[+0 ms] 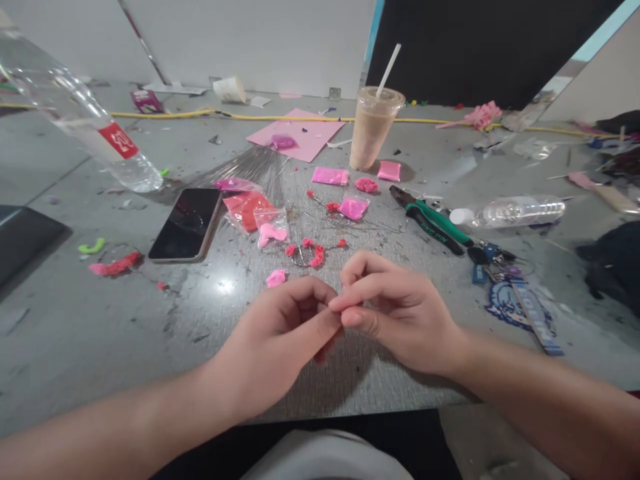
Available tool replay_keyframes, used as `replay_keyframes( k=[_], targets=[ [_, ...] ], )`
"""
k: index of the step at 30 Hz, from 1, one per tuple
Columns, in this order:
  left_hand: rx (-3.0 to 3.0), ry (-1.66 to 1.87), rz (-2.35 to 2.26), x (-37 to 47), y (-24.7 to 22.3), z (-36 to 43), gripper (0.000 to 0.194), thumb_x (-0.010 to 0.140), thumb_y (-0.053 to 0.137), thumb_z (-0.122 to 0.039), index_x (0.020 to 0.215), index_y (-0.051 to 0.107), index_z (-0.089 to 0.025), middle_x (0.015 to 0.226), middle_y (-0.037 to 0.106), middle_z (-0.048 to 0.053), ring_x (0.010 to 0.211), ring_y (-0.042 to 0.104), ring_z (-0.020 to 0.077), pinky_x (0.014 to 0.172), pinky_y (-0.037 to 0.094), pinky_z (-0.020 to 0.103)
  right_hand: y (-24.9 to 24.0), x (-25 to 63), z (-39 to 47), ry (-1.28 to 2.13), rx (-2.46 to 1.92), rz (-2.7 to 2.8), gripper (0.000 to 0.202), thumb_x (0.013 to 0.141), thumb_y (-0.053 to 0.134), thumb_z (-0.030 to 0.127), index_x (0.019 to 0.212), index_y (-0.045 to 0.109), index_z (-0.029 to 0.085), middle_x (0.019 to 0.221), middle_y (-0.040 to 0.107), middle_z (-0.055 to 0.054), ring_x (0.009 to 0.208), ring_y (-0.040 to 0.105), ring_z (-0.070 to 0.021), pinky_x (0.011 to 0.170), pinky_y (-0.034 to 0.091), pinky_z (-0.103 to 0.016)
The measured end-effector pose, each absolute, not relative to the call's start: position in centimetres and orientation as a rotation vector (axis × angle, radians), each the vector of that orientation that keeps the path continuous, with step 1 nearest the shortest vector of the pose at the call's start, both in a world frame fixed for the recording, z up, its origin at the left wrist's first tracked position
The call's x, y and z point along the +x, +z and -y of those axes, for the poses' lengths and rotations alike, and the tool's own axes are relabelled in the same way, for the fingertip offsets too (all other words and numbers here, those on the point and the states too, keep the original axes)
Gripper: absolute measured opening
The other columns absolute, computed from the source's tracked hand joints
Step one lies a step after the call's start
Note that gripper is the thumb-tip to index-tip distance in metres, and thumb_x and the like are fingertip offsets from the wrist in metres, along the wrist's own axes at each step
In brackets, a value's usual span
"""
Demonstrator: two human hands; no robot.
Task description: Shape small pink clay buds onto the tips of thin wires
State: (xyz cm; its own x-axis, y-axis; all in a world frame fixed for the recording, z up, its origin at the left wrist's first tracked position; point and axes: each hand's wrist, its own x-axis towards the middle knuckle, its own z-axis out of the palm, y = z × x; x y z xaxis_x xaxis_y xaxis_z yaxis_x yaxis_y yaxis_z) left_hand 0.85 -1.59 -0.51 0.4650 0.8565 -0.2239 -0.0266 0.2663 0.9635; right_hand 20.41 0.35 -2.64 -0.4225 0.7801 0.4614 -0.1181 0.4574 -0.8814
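Observation:
Above the table's near edge, my left hand [283, 340] and my right hand [395, 310] meet at the fingertips. Both are closed in a pinch, and whatever they hold is hidden by the fingers. Just beyond them lies a wire ring with red clay pieces [316, 255]. A pink clay lump [276, 278] rests beside my left hand. Behind these are a bag of pink clay [271, 231], a bag of red clay [247, 210], a bright pink clay packet [354, 207] and several thin wires. Another wire ring with red and pink clay [117, 264] lies at the left.
A phone [185, 225] and a tilted-looking water bottle [117, 143] are on the left. An iced drink cup [373, 130] stands behind. Green-handled pliers [433, 223], a small clear bottle [520, 212] and keys with a tag [523, 303] lie right. A yellow cable [280, 119] crosses the back.

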Motion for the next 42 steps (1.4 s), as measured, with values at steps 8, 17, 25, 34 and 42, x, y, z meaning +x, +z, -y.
replay_keyframes(
  k=[8,17,25,34,42],
  targets=[
    [1.172,0.704,-0.978,0.6,-0.4,1.2,0.022,0.094,0.067,-0.030,0.078,0.063,-0.016,0.063,0.059,-0.005,0.055,0.055,0.0057,0.055,0.045,0.017,-2.4,20.8,-0.5,1.092,-0.593,1.803,0.024,0.093,0.076,0.012,0.114,0.082,0.022,0.097,0.063,-0.005,0.089,0.063,-0.0135,0.079,0.055,-0.030],
    [1.317,0.716,-1.013,0.4,-0.2,1.3,0.014,0.091,0.061,-0.021,0.079,0.063,-0.017,0.063,0.058,-0.005,0.056,0.054,0.0071,0.051,0.044,0.018,-2.1,20.8,-0.4,1.122,-0.616,1.809,0.024,0.091,0.075,0.007,0.110,0.083,0.020,0.100,0.064,-0.006,0.092,0.064,-0.0134,0.083,0.055,-0.029],
    [1.743,0.874,-1.098,0.6,0.5,1.7,0.014,0.091,0.061,-0.014,0.079,0.068,-0.018,0.067,0.066,-0.005,0.057,0.057,0.0052,0.052,0.044,0.015,-2.2,20.7,-0.2,1.331,-0.648,1.655,0.027,0.088,0.079,0.009,0.110,0.075,0.023,0.099,0.068,-0.001,0.090,0.063,-0.0135,0.073,0.050,-0.027],
    [2.311,1.018,-1.032,-0.3,0.0,1.7,0.008,0.092,0.063,-0.012,0.090,0.064,-0.020,0.076,0.072,-0.002,0.063,0.064,0.0087,0.061,0.052,0.022,-1.8,20.7,0.0,1.818,-0.784,1.327,0.027,0.081,0.087,0.016,0.103,0.071,0.020,0.092,0.067,-0.001,0.082,0.062,-0.0127,0.074,0.053,-0.027],
    [2.655,1.026,-1.043,-0.6,-0.4,1.6,0.012,0.090,0.062,-0.010,0.085,0.059,-0.020,0.084,0.074,0.005,0.077,0.068,0.0137,0.073,0.054,0.027,-2.3,20.6,-0.3,2.078,-0.741,1.122,0.023,0.083,0.088,0.024,0.100,0.073,0.017,0.085,0.068,0.000,0.077,0.061,-0.0088,0.070,0.049,-0.020]
  ],
)
